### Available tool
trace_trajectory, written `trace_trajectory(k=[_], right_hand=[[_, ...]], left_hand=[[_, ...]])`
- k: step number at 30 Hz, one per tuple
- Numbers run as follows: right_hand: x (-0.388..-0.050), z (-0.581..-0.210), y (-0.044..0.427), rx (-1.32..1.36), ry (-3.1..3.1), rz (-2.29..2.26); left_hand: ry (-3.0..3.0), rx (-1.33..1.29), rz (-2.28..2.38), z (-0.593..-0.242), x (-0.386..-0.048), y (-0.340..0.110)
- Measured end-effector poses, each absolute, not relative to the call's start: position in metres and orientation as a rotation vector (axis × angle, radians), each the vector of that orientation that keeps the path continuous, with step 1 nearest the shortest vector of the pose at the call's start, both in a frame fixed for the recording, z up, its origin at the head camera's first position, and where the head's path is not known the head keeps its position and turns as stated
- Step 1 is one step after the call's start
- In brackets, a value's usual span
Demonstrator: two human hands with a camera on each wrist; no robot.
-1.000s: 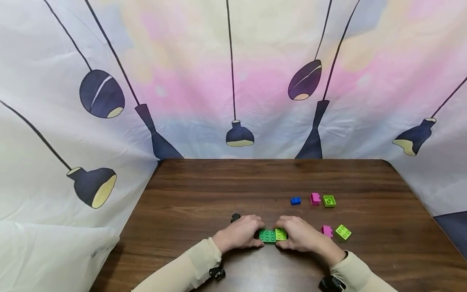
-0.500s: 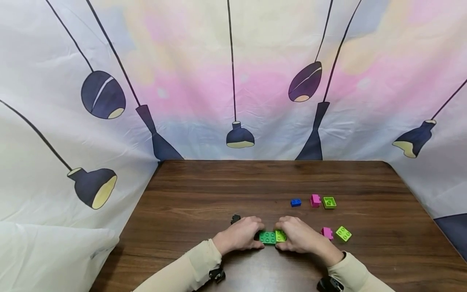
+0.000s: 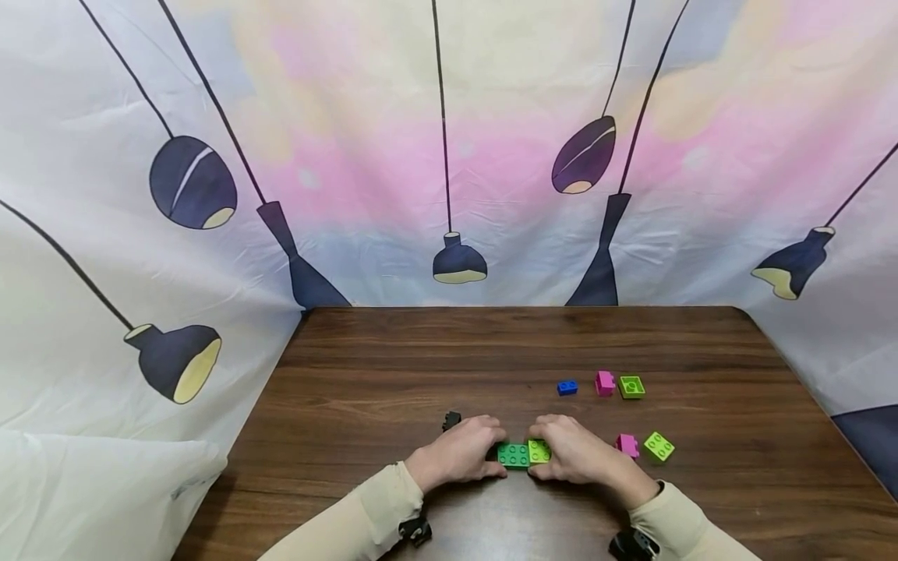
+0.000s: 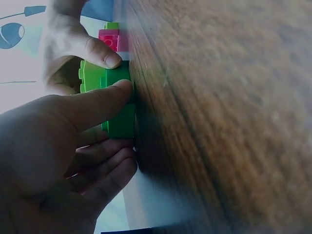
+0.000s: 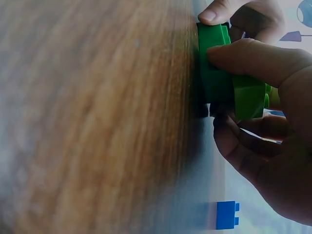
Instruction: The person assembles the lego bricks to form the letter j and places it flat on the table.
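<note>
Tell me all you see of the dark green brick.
The dark green brick looks like plastic: oblong, studs up, six showing in two rows of three. It rests, seemingly flat, on the table. A lime brick sits on its right end, overhanging. The left hand grips its left end; the right hand has its thumb against the near side.

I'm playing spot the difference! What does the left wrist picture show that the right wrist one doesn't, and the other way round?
Only the left wrist view shows a pink brick, with a bit of another lime brick peeking out beyond it.

Only the right wrist view shows a blue brick.

Both show the green brick, the lime brick held with it, the left hand, the right hand and the wooden table.
</note>
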State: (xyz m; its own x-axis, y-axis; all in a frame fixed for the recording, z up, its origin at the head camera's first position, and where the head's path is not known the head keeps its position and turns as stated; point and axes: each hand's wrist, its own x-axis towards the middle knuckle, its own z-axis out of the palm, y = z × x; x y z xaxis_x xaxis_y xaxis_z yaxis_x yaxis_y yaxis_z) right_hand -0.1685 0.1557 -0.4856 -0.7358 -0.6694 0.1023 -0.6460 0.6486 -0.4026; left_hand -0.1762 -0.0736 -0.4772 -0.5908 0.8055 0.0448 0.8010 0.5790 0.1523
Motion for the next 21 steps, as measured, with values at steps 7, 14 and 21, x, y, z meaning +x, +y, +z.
trace_trajectory(k=[7,14,21], right_hand=[[-0.1692,-0.4847,0.1554,-1.121,2.794,-0.643],[-0.1691,-0.4837,0.1552,-1.119,2.789,-0.633],[-0.1694,-0.4850,0.1556,-1.135,2.797,-0.645]], left_hand=[[2.746,1.403,0.285,-0.4761,-0.1763,-0.0758],[2.746,1.420,0.289,-0.4766,-0.1758,-0.0774],[2.764,1.401,0.312,-0.4730,-0.1763,-0.0818]])
